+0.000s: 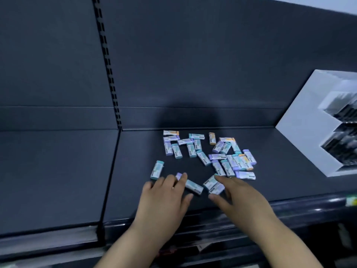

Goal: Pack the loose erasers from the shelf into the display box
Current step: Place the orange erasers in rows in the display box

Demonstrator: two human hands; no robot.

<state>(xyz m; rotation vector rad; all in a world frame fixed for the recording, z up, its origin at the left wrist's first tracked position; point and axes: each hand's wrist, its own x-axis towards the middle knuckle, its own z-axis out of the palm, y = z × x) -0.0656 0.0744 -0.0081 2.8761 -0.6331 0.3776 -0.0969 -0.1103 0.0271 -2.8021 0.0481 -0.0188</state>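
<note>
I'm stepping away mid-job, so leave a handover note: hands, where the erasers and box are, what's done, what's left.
The left hand has relaxed fingers resting on erasers near the shelf front. The right hand is spread, fingertips touching two more. The other erasers lie scattered loose on the dark shelf. The display box stands at the right, contents too blurred to tell. Done: nothing evident. Left: pack the whole scatter.
</note>
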